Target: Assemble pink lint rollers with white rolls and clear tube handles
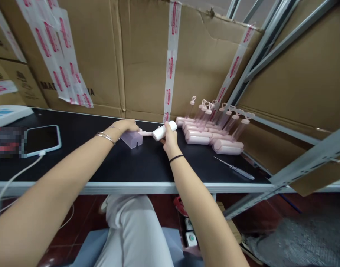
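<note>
Around us, taped cardboard walls (147, 55) close in the black counter (147, 163) at the back and right, with grey metal struts (306, 159) crossing on the right. On the left lies one phone (43, 139) with a white cable (16, 174) plugged in, well apart from our hands. To the right, a heap of pink rollers (211, 137) with clear, heart-topped handles is stacked against the cardboard; we count roughly eight or nine, though they overlap too much for a sure tally. One slim screwdriver (235, 168) lies alone on the counter just in front of that heap.

Our left hand (127, 126) rests curled, palm down, on top of one pale lilac block (131, 139), pressing on it. Our right hand (170, 139) is wrapped around the lower end of one white roller (163, 131), which tilts up to the right. A pink handle (146, 133) runs from the roller to the block, bridging the gap between our two hands. The rollers in the heap sit just beside the right hand, nothing standing between them.
</note>
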`<state>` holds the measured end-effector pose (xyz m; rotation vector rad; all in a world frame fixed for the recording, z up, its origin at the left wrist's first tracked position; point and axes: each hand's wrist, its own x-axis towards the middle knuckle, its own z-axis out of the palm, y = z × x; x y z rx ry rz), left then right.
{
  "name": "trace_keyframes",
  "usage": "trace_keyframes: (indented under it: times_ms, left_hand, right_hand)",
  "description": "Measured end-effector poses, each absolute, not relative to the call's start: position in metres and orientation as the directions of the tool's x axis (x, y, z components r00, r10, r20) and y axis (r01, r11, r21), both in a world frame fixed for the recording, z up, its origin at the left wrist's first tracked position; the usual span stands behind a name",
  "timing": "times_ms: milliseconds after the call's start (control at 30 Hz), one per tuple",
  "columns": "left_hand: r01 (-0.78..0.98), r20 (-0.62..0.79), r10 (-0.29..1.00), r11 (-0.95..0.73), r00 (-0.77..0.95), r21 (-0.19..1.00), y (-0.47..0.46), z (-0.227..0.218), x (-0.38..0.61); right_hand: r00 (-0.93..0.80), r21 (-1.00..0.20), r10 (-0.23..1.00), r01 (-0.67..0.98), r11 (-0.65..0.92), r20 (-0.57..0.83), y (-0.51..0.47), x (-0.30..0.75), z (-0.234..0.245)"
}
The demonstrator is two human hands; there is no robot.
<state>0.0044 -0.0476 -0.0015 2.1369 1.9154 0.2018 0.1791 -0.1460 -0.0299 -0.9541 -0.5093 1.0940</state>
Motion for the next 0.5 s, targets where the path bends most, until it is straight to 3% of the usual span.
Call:
trace_keyframes:
  times_ms: [100,233,367,500]
  left_hand:
    - [0.955,-0.097,0.988,-0.089,0.121,0.283,-0.084,0.002,0.007]
    - [0.905,-0.131,0.979,-0.086,0.153,0.417,-0.11,0.01,0.0]
    - [0.875,-0.056,0.996,-0.036,0.072,0.483,-0.109,0.005,-0.023]
    - [0.868,-0.098,0.984,-0.084,0.151,0.49,-0.102,-0.008,-0.042]
  right_hand:
    - [0.281,-0.813,0.959,-0.565,0.14,-0.03,-0.15,0.177,-0.029]
    - [0.166,-0.839,0.986,-0.54,0.07,-0.025,-0.155,0.176,-0.026]
    - [0.204,-0.883,0.979,-0.46,0.089,-0.008,-0.151,0.178,-0.032]
    - [0.275,-0.931,0.957,-0.32,0.177,0.087,-0.141,0.182,-0.043]
